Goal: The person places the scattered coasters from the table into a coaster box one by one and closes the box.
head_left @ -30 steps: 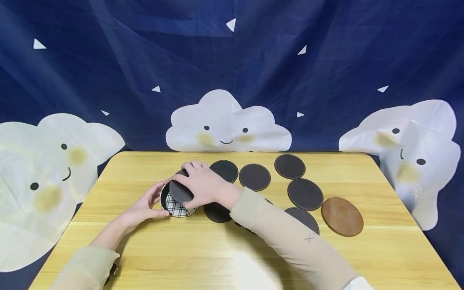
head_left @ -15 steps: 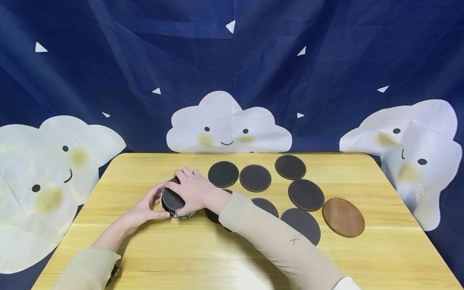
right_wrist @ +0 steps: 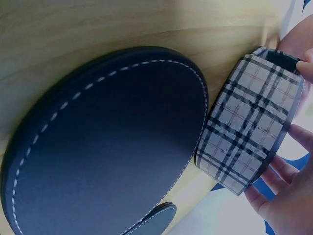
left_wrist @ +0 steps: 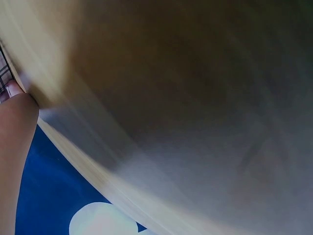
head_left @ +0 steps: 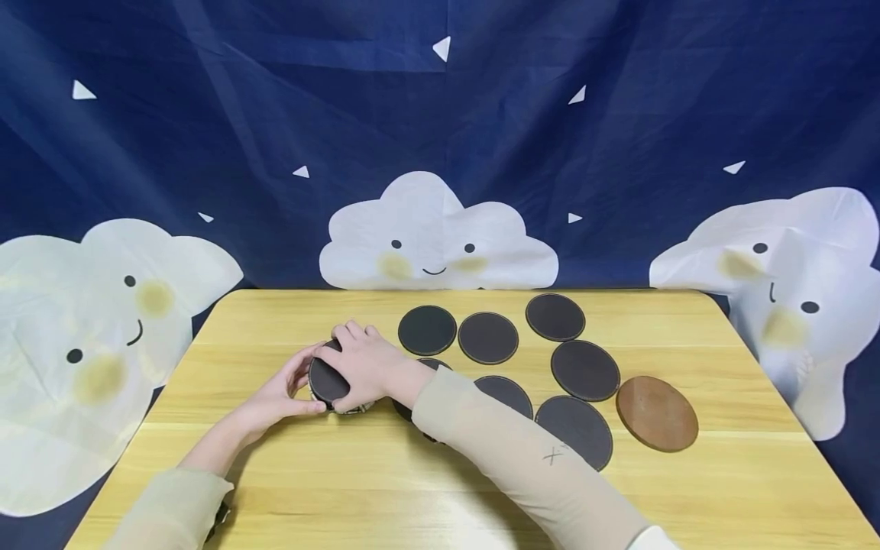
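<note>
A round plaid holder stands on the wooden table left of centre. My left hand grips its left side between thumb and fingers. My right hand reaches across with fingers curled over a dark round coaster and holds it in the holder's mouth. In the right wrist view the plaid holder stands beside a stitched dark coaster that lies flat on the wood, with fingers around the holder. The left wrist view is blurred, showing only my thumb against the table.
Several more dark coasters lie to the right, among them ones at the back and nearer ones. A brown coaster lies farthest right. One coaster is partly hidden under my right forearm.
My right hand brought the tilted coaster down into the plaid holder, which now hides most of the plaid. The left hand kept its hold. Little moved in the last half second.
</note>
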Action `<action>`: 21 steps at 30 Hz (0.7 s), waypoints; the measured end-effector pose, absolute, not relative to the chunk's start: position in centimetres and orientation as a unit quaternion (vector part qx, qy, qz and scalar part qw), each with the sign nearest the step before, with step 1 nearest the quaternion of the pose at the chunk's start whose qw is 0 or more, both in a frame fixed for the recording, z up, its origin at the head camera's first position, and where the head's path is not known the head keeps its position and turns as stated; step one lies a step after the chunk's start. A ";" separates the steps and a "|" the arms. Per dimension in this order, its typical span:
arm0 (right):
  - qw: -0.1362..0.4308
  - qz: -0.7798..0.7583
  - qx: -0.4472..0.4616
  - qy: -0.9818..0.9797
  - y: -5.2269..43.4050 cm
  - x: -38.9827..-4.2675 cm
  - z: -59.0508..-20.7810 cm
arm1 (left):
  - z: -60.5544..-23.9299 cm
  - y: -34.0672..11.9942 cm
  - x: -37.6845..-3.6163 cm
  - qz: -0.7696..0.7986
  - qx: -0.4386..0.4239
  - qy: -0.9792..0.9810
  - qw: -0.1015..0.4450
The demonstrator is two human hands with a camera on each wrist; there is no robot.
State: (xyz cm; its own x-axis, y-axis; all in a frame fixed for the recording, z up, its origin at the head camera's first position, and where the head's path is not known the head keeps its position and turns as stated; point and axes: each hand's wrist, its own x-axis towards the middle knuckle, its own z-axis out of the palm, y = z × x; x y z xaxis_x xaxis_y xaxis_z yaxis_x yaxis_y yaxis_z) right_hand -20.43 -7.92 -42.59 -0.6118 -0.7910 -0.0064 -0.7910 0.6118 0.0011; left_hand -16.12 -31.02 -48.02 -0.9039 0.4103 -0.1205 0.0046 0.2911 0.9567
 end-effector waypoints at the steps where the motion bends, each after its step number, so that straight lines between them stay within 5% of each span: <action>1: 0.002 0.000 -0.440 0.898 -7.9 -20.4 -42.7 | -48.0 -31.0 -16.1 0.580 0.132 0.785 0.175; 21: -0.027 0.038 -0.447 0.893 -7.2 -20.3 -43.9 | -48.2 -30.7 -16.2 0.579 0.137 0.786 0.168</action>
State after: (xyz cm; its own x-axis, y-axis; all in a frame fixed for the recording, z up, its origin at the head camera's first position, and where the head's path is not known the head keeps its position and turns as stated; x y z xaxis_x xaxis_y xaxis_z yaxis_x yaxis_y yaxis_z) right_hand -20.27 -7.25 -43.94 -0.5981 -0.8013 0.0140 -0.7972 0.5967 0.0917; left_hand -16.22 -30.70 -48.18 -0.9063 0.4093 -0.1056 0.0205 0.2922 0.9561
